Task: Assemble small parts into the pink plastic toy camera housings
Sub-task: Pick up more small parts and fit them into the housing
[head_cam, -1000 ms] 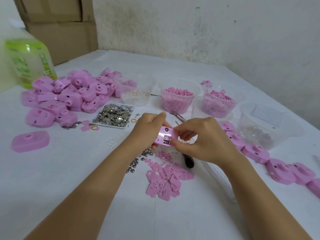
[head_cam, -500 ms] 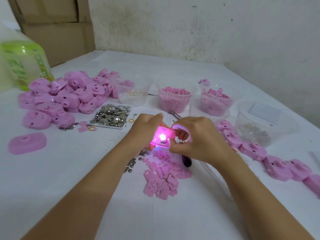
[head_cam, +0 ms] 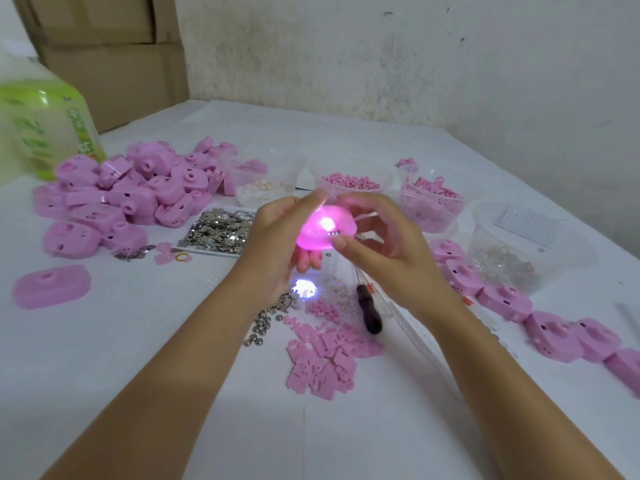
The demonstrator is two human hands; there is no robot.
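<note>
I hold one pink toy camera housing (head_cam: 327,228) above the table, and it glows bright pink from a light inside. My left hand (head_cam: 280,237) grips its left side and underside. My right hand (head_cam: 377,237) holds its right side, thumb on the front edge. A spot of light (head_cam: 304,289) falls on the table below. Flat pink plates (head_cam: 325,358), small metal balls (head_cam: 261,327) and small pink bits (head_cam: 323,310) lie under my hands.
A heap of pink housings (head_cam: 131,195) lies at the left, a row of housings (head_cam: 519,306) at the right. A tray of metal parts (head_cam: 218,232), several clear tubs (head_cam: 353,183), a dark-handled screwdriver (head_cam: 369,310) and a green bottle (head_cam: 45,126) stand around.
Both hands have lifted the housing higher and turned it. It was unlit one second ago, lit half a second ago, and glows more broadly now.
</note>
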